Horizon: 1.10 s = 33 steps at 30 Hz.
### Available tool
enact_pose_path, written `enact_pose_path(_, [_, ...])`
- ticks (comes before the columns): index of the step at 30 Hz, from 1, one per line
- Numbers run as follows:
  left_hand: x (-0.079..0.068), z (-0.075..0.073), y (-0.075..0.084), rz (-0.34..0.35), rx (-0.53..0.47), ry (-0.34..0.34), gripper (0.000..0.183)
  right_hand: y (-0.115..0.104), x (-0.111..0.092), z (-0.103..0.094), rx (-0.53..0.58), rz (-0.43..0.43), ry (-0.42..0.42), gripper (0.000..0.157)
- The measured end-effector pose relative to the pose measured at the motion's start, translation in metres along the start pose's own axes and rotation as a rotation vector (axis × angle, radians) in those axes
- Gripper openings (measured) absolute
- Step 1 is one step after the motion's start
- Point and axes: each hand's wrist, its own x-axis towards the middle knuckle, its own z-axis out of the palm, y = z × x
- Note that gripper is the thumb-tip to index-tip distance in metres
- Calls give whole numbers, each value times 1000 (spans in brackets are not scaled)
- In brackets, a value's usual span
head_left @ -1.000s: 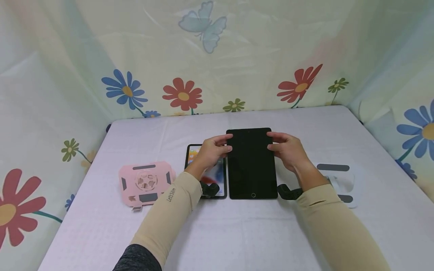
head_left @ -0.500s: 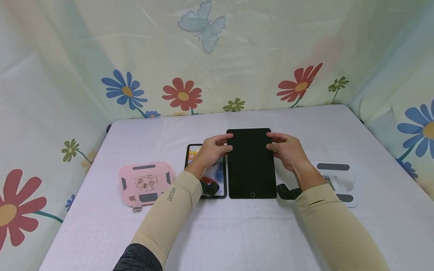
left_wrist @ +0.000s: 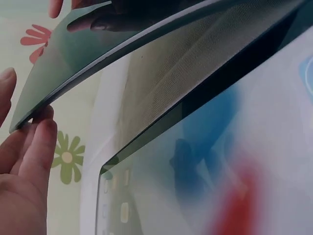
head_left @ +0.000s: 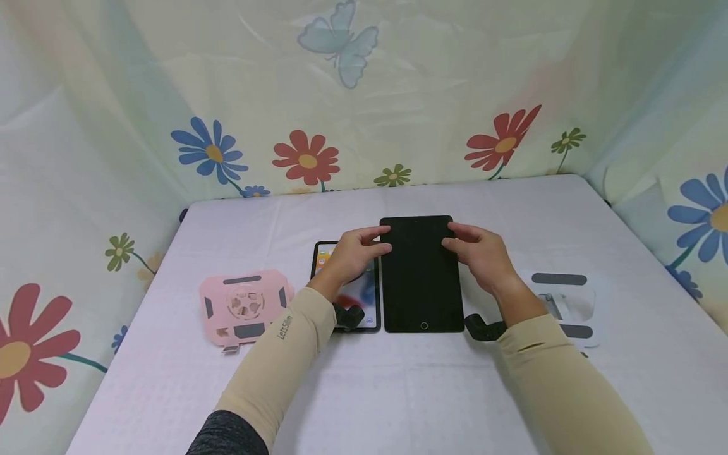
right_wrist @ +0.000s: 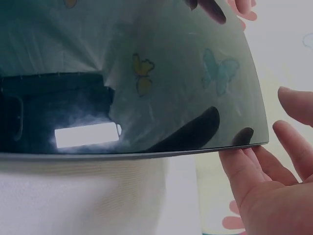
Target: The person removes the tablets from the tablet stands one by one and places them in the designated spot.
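Note:
Both hands hold up a black tablet (head_left: 423, 278), its screen dark and its round home button toward the wearer. My left hand (head_left: 351, 256) has its fingertips at the upper left edge. On the opposite edge is my right hand (head_left: 483, 256), its thumb over the screen side in the head view. The right wrist view shows the right fingers (right_wrist: 239, 169) under the tablet's rim, with the thumb spread away from the glass. A gap shows beneath the tablet in the left wrist view. Beside it lies a second tablet (head_left: 366, 309) with a lit home screen, partly hidden by the left hand.
At left lies a pink plate (head_left: 247, 306) with grey pads and a round openwork disc. A white plate (head_left: 582, 297) with grey bars lies at right, partly behind the right forearm. A patterned curtain (head_left: 421, 95) hangs behind the white-covered table (head_left: 432, 404).
The right thumb has shifted slightly inward over the screen. Tablet and left hand are nearly where they were, and a little more of the white plate shows.

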Motion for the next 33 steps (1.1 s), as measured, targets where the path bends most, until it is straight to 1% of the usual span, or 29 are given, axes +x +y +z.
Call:
enact_pose_path(3, [0, 0, 2, 5, 86, 3, 45, 2, -1, 1, -58, -23, 5, 58])
enact_pose_path(9, [0, 1, 2, -8, 192, -5, 46, 6, -3, 3, -75, -36, 22, 58])
enact_pose_path(14, [2, 2, -1, -21, 227, -19, 49, 8, -5, 5, -80, -35, 34, 57])
enact_pose_path(20, [4, 2, -7, -43, 260, -26, 50, 12, -3, 8, -56, -29, 33, 56])
enact_pose_path(25, [5, 2, -10, -39, 267, -26, 50, 17, -2, 10, -42, -21, 47, 56])
enact_pose_path(33, [5, 3, -11, -44, 310, -20, 48, 24, -1, 15, -16, -17, 60, 55])
